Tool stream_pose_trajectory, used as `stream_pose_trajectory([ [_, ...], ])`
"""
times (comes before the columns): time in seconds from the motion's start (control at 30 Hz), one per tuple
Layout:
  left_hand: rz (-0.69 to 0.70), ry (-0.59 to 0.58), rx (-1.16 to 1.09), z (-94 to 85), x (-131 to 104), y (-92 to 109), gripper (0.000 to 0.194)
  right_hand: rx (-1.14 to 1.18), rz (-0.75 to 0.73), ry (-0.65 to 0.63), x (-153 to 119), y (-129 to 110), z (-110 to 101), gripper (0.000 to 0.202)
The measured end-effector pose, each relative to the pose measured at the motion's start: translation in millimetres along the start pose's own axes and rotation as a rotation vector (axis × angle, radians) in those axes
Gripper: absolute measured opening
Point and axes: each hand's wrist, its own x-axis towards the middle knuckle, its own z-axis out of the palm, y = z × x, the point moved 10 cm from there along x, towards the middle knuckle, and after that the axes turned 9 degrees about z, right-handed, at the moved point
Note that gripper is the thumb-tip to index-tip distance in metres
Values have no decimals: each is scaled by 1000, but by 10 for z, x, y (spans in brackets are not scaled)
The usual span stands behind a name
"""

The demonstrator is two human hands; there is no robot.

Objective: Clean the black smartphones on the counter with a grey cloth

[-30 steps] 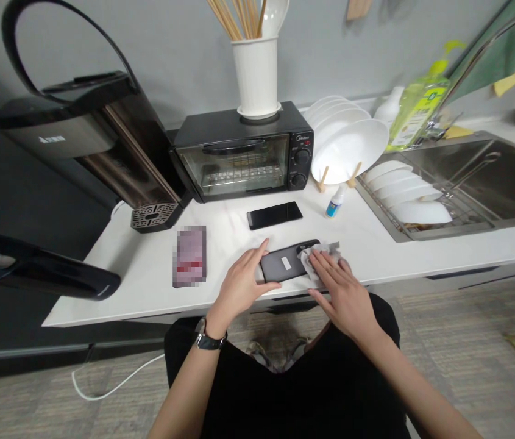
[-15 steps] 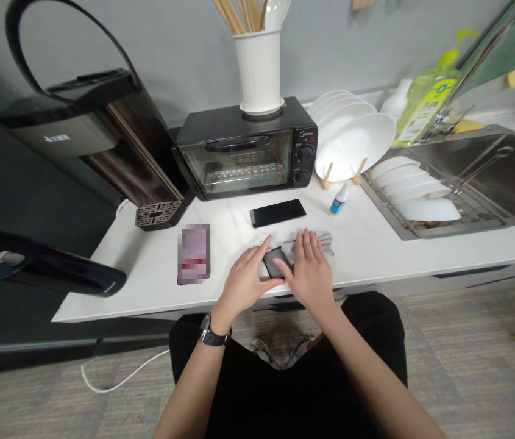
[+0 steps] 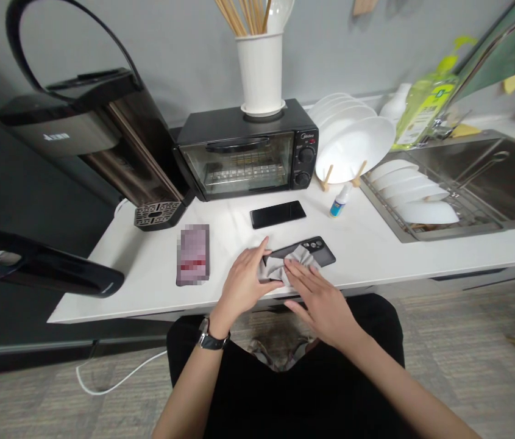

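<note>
A dark grey phone (image 3: 325,252) lies back side up near the counter's front edge, its camera lenses at the right end. My left hand (image 3: 242,279) braces its left end between thumb and index finger. On the phone's back is a crumpled light grey cloth (image 3: 273,267), covering its left and middle part. My right hand (image 3: 320,300) presses that cloth down with straight fingers held together, thumb apart. Just behind, a black phone (image 3: 278,214) rests screen up. A small white spray bottle with a blue label (image 3: 339,202) stands to its right.
A pixelated purple phone-shaped item (image 3: 193,255) lies left of my hands. Behind are a toaster oven (image 3: 243,161) and a tall dark appliance (image 3: 133,152). White plates (image 3: 355,146) stand in a rack beside the sink (image 3: 403,227). A dark cylindrical object (image 3: 51,268) juts in at left.
My right hand has slid the cloth leftward across the phone, uncovering the camera end and covering the left part. My left hand stays at the phone's left end.
</note>
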Motion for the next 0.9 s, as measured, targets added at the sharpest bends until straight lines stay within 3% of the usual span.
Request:
stream_pose_trajectory([
  [0.17, -8, -25, -10, 15, 9, 3, 110, -124, 109, 101, -69, 490, -158, 70],
  [0.33, -19, -32, -17, 15, 23, 9, 107, -174, 273, 218, 128, 772, -196, 74],
  [0.43, -20, -33, -20, 19, 28, 13, 106, -151, 343, 261, 346, 623, -115, 77],
  [0.57, 8, -45, 8, 34, 6, 13, 93, -43, 312, 215, 585, 40, 110, 74],
  [0.7, 25, -52, 87, 40, -38, -1, 90, 60, 242, 130, 527, -377, 200, 69],
  [0.8, -10, -47, 107, 36, -48, -26, 94, 106, 120, 54, 334, -426, 150, 60],
  [0.9, -12, -36, 82, 30, -29, 0, 99, 118, 32, 4, 141, -284, 60, 54],
])
